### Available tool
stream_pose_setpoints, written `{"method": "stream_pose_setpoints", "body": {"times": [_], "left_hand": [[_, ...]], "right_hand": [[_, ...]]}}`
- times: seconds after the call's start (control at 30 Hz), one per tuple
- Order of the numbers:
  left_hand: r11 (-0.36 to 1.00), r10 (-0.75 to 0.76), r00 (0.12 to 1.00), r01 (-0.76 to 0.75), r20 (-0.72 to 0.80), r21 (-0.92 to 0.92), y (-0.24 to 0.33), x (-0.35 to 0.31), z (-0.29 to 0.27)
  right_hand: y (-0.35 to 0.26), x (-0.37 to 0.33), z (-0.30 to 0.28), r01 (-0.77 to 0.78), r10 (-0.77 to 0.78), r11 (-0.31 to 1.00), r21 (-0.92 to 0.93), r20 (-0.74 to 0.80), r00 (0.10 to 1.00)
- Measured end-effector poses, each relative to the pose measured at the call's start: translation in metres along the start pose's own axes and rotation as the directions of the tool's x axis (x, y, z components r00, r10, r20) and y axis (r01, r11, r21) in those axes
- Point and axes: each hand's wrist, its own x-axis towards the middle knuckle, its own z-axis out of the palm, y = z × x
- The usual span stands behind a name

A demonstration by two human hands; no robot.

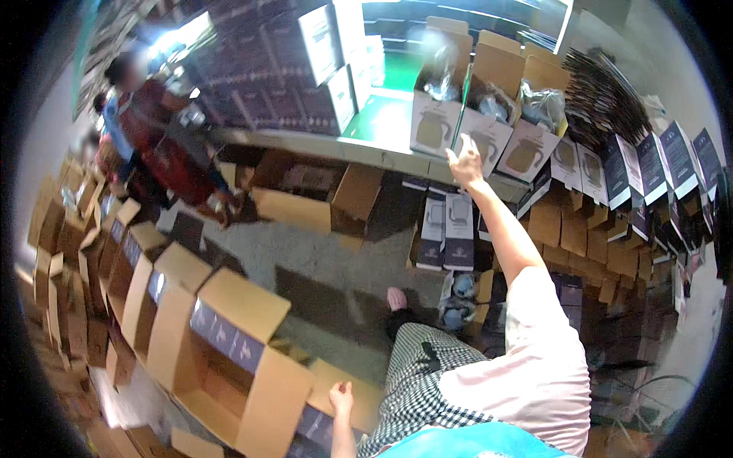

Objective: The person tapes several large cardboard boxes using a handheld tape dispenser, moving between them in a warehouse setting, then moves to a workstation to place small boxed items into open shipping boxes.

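Observation:
My right arm stretches out to the counter, and my right hand (467, 162) is at the lower front edge of a white box with a jug picture (479, 136), its fingers apart. Beside it on the left stands another open-topped box (432, 126), with a clear plastic-wrapped item (440, 69) sticking up from it. A third open box (527, 151) to the right holds a plastic bag (542, 105). Low down, next to the flap of a large carton, my left hand (341, 398) hangs with curled fingers and nothing visible in them.
Large open cartons (243, 301) line the left side. Another open carton (294, 202) lies under the counter (321, 145). Upright boxes (622, 172) and stacked flattened cardboard (603, 95) fill the right. Wrapped round items (462, 298) lie near my foot. A person (164, 130) stands at the far left.

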Motion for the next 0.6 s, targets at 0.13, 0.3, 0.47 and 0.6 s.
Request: {"method": "stream_pose_setpoints", "body": {"times": [0.13, 0.3, 0.47, 0.6], "left_hand": [[0.945, 0.327, 0.945, -0.327, 0.009, -0.014, 0.241, 0.131, -0.042], [0.749, 0.661, 0.75, -0.66, 0.004, -0.05, 0.448, 0.253, -0.059], [0.681, 0.732, 0.676, -0.729, 0.082, -0.074, 0.592, 0.287, -0.039], [0.302, 0.95, 0.279, -0.936, 0.142, -0.18, 0.754, 0.279, 0.011]], "right_hand": [[0.024, 0.125, 0.027, 0.017, -0.096, 0.922, -0.386, -0.186, 0.978], [0.033, 0.202, 0.064, 0.004, 0.109, 0.654, -0.756, 0.099, 0.989], [0.031, 0.221, 0.083, 0.167, -0.008, 0.446, -0.879, 0.183, 0.983], [0.066, 0.223, 0.078, 0.085, -0.105, 0.575, -0.814, 0.029, 0.994]]}}
